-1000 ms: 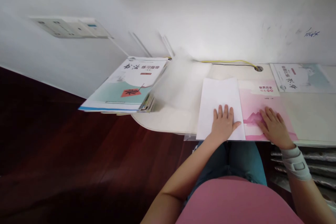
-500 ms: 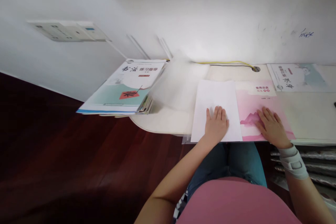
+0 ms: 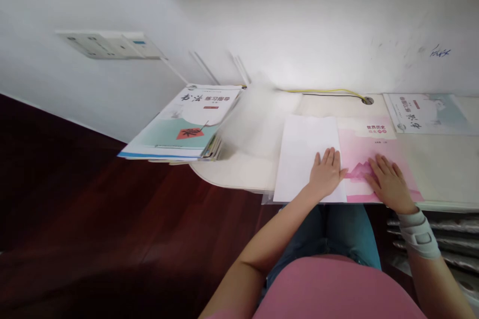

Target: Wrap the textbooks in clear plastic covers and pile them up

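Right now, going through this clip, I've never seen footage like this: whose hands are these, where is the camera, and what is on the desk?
There is no machine here. A camera worn on a person's head looks down at their own hands. The left hand lies flat on a white sheet; the right hand, with a wrist brace, lies flat on a pink book. Neither grips anything. Both things lie on a pale desk. A stack of books sits at its left end, another booklet at far right, and a yellow cable runs along the wall.
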